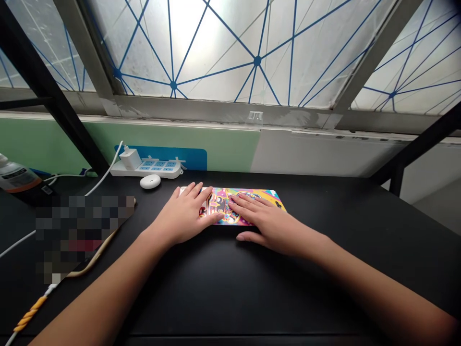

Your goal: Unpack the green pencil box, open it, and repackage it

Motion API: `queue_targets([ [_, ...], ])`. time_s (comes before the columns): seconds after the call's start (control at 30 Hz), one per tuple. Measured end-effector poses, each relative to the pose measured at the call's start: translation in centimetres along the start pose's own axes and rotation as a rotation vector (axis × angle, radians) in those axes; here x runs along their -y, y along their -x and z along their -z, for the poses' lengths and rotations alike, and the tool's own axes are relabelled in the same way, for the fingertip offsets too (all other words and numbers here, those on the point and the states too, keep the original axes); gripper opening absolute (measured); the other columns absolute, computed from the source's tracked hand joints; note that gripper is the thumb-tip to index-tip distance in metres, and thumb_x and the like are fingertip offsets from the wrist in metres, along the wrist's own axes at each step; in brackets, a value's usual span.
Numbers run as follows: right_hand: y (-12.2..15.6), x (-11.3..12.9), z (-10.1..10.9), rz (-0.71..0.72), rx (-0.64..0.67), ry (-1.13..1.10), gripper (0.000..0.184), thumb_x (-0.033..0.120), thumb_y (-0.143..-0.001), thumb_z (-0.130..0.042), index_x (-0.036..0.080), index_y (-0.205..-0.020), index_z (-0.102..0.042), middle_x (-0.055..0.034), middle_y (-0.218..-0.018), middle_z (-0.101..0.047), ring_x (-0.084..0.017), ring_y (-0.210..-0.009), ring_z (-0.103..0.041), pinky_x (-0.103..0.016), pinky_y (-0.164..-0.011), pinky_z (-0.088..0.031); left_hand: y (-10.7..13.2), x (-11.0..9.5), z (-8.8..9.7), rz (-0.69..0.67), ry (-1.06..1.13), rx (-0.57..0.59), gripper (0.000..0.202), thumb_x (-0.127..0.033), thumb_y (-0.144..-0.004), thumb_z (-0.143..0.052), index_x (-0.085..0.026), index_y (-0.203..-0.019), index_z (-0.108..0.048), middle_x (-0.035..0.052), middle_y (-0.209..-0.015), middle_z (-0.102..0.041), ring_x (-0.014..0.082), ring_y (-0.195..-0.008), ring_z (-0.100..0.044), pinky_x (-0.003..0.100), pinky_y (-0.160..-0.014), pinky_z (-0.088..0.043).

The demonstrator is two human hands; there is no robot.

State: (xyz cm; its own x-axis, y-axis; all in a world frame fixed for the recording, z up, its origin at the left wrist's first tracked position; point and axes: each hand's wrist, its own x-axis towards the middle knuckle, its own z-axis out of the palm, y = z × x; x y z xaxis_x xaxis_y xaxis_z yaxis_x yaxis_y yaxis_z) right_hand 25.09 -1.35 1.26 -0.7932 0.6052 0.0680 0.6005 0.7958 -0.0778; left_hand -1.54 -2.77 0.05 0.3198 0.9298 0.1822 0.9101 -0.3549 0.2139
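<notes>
A flat, rectangular item with a colourful cartoon print (225, 204) lies on the black desk (201, 293); whether it is a box, a case or a book I cannot tell. My left hand (189, 211) rests palm down over its left end, the thumb stretched along the near edge. Across its middle and right part lies my right hand (261, 218), also palm down, with the thumb apart on the near side. The fingers of both hands are stretched out flat, and they cover much of the print.
Behind stands a white power strip (147, 169) holding a charger plug (130, 158). A white earbud case (150, 181) sits before it. On the left are a bottle (23, 178), a pixelated device (82, 235) and a white cable (97, 185). Dark frame bars (418, 149) slant upward at both sides.
</notes>
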Motion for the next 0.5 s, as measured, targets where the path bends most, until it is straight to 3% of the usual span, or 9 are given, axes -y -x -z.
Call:
queue_targets([
  [0.1,1.8,-2.3,2.1,-0.036,0.078,-0.105,0.07,0.059,-0.093,-0.055,0.031,-0.154,-0.036,-0.0044,-0.16,-0.035,-0.03,-0.146,-0.033,-0.05,-0.118,-0.032,0.1,0.3,0.1,0.024,0.019,0.035,0.077,-0.073,-0.092,-0.038,-0.025,-0.152,-0.041,0.0128,-0.161,-0.032,0.0355,-0.149,-0.026,0.058,-0.117,-0.019],
  [0.2,3.4,-4.7,3.7,-0.143,0.119,-0.178,0.055,0.06,-0.093,-0.055,0.038,-0.143,-0.053,0.0005,-0.15,-0.051,-0.031,-0.139,-0.045,-0.048,-0.111,-0.043,0.1,0.2,0.4,0.032,0.022,0.053,0.077,-0.072,-0.093,-0.036,-0.024,-0.153,-0.04,0.0126,-0.161,-0.031,0.0354,-0.15,-0.025,0.059,-0.117,-0.018],
  [0.3,3.3,-4.7,3.6,-0.205,0.052,-0.122,0.049,0.061,-0.093,-0.054,0.034,-0.132,-0.065,-0.0033,-0.137,-0.064,-0.034,-0.131,-0.054,-0.052,-0.106,-0.046,0.1,0.1,0.4,0.02,0.001,0.067,0.079,-0.073,-0.093,-0.035,-0.023,-0.154,-0.038,0.0135,-0.162,-0.029,0.0359,-0.15,-0.024,0.059,-0.117,-0.018],
  [0.4,1.7,-2.3,1.8,-0.152,-0.089,0.004,0.073,0.067,-0.088,-0.057,0.023,-0.147,-0.05,-0.0139,-0.152,-0.047,-0.038,-0.141,-0.041,-0.058,-0.111,-0.038,0.1,0.1,0.3,0.016,-0.05,0.087,0.081,-0.074,-0.093,-0.031,-0.022,-0.155,-0.035,0.0129,-0.163,-0.026,0.0355,-0.151,-0.02,0.06,-0.118,-0.018],
  [0.5,0.2,0.0,0.1,-0.04,-0.052,0.035,0.084,0.067,-0.089,-0.054,0.022,-0.156,-0.032,-0.0139,-0.162,-0.027,-0.038,-0.149,-0.023,-0.061,-0.116,-0.028,-0.1,0.3,0.3,0.034,-0.081,0.113,0.081,-0.075,-0.093,-0.027,-0.024,-0.156,-0.032,0.0093,-0.165,-0.022,0.0345,-0.152,-0.016,0.06,-0.118,-0.017],
])
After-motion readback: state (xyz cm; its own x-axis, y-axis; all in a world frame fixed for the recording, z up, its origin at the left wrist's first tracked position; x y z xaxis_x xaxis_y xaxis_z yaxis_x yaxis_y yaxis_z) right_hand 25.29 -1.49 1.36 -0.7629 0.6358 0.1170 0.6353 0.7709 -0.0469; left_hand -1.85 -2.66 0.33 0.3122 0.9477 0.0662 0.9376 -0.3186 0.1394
